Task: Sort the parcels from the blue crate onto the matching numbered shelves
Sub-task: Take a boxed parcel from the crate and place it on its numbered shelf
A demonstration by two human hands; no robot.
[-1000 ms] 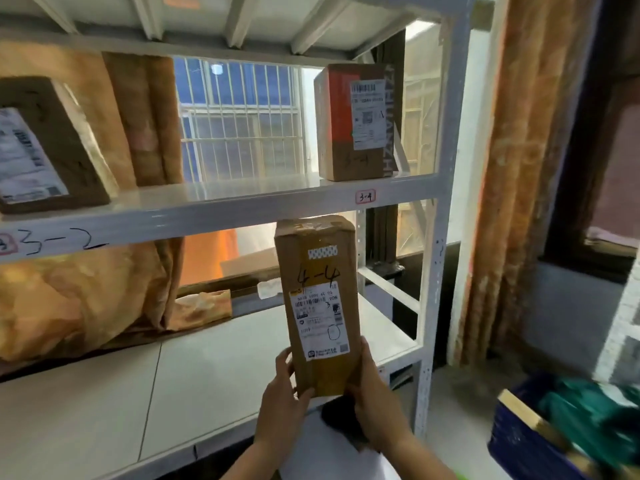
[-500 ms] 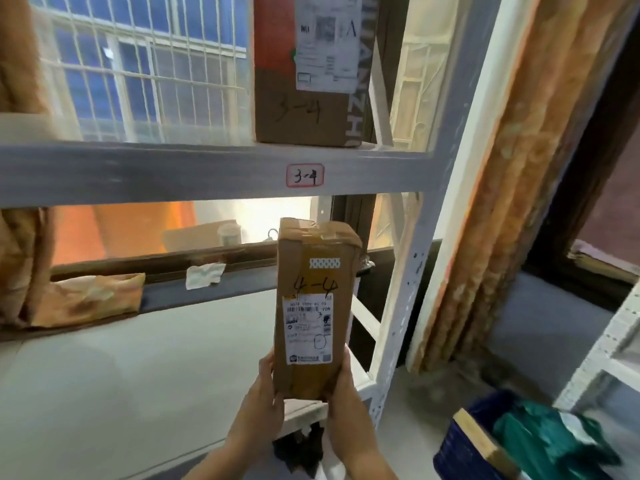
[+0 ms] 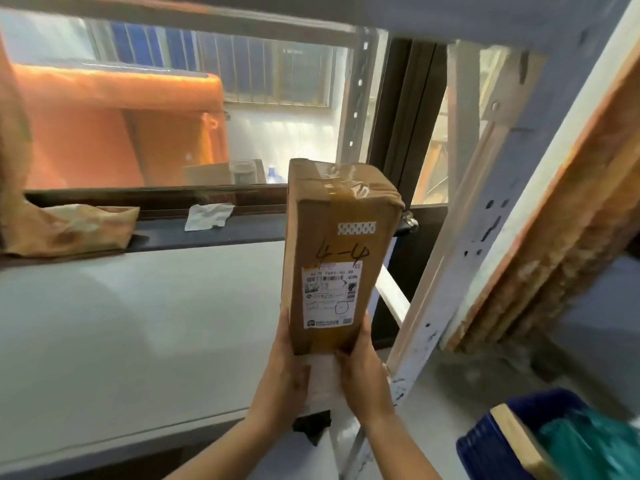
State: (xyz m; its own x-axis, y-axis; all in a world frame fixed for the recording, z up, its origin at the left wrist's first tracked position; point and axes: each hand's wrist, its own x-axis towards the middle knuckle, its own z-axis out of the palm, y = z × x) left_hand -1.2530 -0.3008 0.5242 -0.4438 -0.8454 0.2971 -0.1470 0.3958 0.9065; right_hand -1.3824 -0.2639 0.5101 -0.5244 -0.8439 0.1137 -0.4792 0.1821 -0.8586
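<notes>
A tall brown cardboard parcel [image 3: 337, 251] stands upright in front of me, taped on top, with "4-4" handwritten above a white shipping label. My left hand [image 3: 285, 372] grips its lower left side and my right hand [image 3: 363, 372] grips its lower right side. The parcel hovers over the right end of a white shelf board [image 3: 138, 334]. The blue crate [image 3: 485, 448] sits at the bottom right with a green bag [image 3: 585, 445] and a cardboard edge inside it.
A white metal shelf upright [image 3: 464, 258] rises just right of the parcel. A crumpled paper bag [image 3: 72, 230] and a white scrap [image 3: 207, 216] lie on the dark sill behind the shelf. An orange curtain [image 3: 568, 216] hangs at the right.
My view has dropped and moved closer to the lower shelf; the 3-4 shelf and its box have left the frame. The parcel stays held in both hands, now nearer the shelf board.
</notes>
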